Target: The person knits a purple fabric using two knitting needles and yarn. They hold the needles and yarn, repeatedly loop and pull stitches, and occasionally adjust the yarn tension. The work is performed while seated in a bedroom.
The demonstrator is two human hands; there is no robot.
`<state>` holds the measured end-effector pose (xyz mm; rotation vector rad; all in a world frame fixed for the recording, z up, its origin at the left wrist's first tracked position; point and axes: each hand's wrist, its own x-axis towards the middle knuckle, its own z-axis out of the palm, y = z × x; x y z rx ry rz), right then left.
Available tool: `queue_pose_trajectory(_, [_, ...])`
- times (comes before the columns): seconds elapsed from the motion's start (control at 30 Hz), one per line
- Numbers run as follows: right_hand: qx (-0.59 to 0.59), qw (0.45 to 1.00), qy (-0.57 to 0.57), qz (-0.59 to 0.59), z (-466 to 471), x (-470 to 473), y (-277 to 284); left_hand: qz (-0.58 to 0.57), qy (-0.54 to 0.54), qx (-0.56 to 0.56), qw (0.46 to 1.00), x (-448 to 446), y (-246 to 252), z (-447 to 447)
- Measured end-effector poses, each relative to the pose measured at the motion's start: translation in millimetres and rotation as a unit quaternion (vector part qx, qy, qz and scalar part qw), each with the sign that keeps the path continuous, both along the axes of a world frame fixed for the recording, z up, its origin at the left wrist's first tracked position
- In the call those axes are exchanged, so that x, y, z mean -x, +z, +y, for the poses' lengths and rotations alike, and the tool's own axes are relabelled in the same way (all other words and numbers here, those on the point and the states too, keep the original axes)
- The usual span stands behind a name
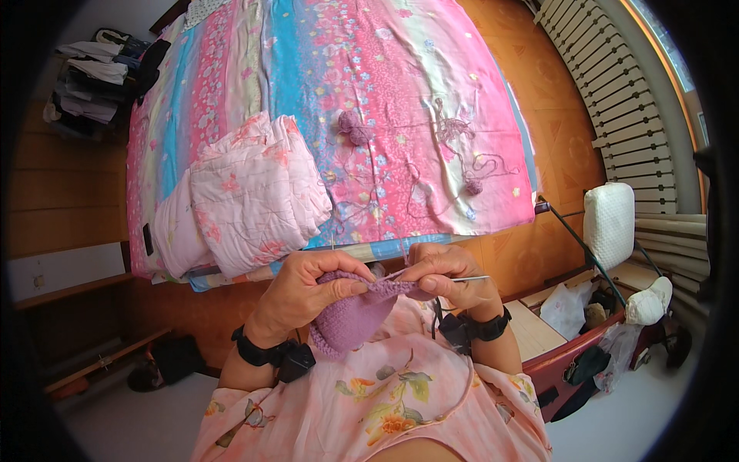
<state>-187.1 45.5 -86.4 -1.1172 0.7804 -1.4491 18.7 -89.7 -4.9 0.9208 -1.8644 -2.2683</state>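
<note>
A piece of purple knitting (352,320) hangs between my two hands above my lap. My left hand (326,283) pinches its upper edge between thumb and fingers, and a thin needle tip points up behind that hand. Held in my right hand (453,274) is a knitting needle (472,279), its pale end sticking out to the right; the fingers also touch the knitting's edge. Yarn rises from behind my right hand towards the bed. On the bedspread lie a ball of purple yarn (357,131), a smaller ball (474,186) and loose tangled strands (453,128).
Ahead is a bed with a striped floral bedspread (300,69), bearing a folded pink quilt (254,190) and a dark phone-like object (148,239). A white cushion (608,228) on a metal frame and an open drawer-like box (531,335) stand at right. Clothes (95,86) are piled far left.
</note>
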Motion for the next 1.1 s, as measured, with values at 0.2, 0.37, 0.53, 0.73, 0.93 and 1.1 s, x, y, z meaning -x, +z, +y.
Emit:
queue_pose_trajectory(0.2, [-0.014,0.999,0.021,-0.042,-1,0,-2,-0.009,-0.003,-0.056,0.998,1,0,0])
queue_pose_trajectory(0.37, [-0.058,0.996,0.019,-0.066,0,-3,-3,-0.023,-0.004,-0.026,0.999,2,1,-1])
queue_pose_trajectory(0.53, [-0.022,0.997,0.025,-0.071,-1,-4,-7,-0.01,-0.015,-0.077,0.997,4,2,-2])
queue_pose_trajectory(0.73, [-0.009,0.997,0.023,-0.07,-2,-5,-11,-0.002,-0.006,-0.081,0.997,3,5,-3])
queue_pose_trajectory(0.93, [-0.005,0.998,0.021,-0.067,-2,-6,-13,0.004,0.0,-0.077,0.997,3,5,-3])
queue_pose_trajectory(1.1, [-0.02,0.997,0.021,-0.074,0,-6,-10,-0.005,-0.003,-0.098,0.995,4,7,-3])
